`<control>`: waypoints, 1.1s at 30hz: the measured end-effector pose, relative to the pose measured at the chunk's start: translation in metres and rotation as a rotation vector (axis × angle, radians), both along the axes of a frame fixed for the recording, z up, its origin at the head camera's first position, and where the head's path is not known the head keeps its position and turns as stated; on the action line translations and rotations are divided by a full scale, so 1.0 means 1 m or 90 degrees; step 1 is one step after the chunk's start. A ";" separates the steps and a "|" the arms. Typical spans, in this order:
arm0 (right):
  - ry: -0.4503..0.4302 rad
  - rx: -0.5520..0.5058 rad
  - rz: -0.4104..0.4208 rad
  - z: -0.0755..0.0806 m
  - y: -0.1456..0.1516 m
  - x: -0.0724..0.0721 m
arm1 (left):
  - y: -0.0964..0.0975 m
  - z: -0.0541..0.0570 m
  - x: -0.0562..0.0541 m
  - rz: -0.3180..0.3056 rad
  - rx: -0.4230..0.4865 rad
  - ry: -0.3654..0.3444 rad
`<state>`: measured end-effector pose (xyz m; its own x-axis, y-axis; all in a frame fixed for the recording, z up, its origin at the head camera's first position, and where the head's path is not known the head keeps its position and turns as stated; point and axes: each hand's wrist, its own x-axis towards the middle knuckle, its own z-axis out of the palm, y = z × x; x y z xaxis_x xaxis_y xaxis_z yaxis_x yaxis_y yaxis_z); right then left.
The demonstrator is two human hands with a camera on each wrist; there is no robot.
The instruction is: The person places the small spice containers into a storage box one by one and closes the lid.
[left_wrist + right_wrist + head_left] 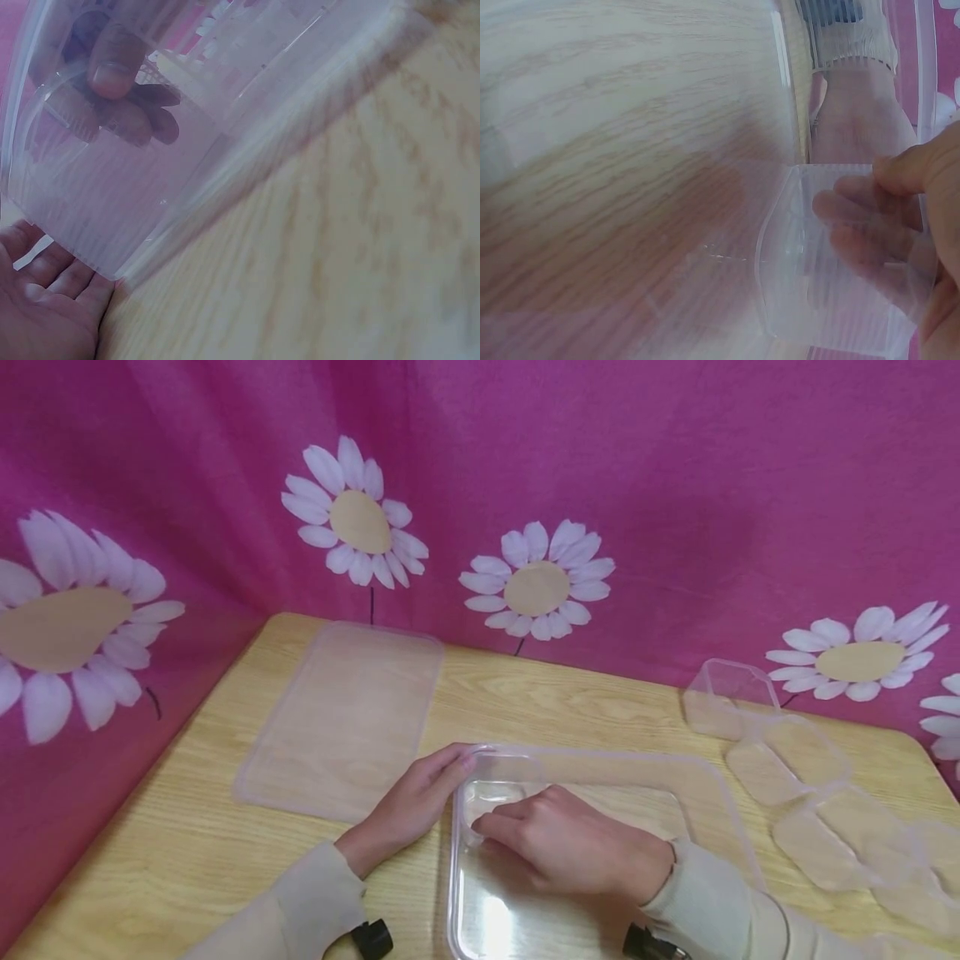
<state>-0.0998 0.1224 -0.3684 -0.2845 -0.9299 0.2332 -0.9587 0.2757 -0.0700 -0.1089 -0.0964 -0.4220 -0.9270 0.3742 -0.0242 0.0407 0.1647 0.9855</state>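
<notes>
Your right hand (562, 839) pinches a small clear tub (825, 285) at ten o'clock inside the large clear box (622, 768); your left hand (408, 802), fingers extended, touches the box's outer wall.

I see a light wood-grain table (150, 852) bearing a large clear bin (637, 772) beneath the grip of the right hand (566, 843), a flat translucent lid (341, 722) beyond that grip to the left, and small clear containers (761, 768) lined up to its right.
</notes>
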 end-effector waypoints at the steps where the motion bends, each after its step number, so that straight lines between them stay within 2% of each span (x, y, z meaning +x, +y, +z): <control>1: 0.001 0.000 0.000 0.000 0.000 0.000 | 0.000 0.000 0.000 -0.001 0.000 0.000; 9: -0.004 0.002 -0.007 0.000 0.001 0.000 | 0.000 0.000 0.000 -0.007 0.007 0.005; 18: 0.015 0.003 -0.002 0.000 0.001 0.000 | 0.000 0.000 0.000 -0.005 -0.002 0.008; 33: 0.005 0.014 -0.007 0.001 0.001 0.001 | 0.000 0.001 0.000 -0.011 0.003 -0.001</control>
<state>-0.0992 0.1237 -0.3671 -0.2933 -0.9316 0.2145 -0.9560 0.2880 -0.0563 -0.1089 -0.0959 -0.4210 -0.9206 0.3898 -0.0237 0.0418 0.1588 0.9864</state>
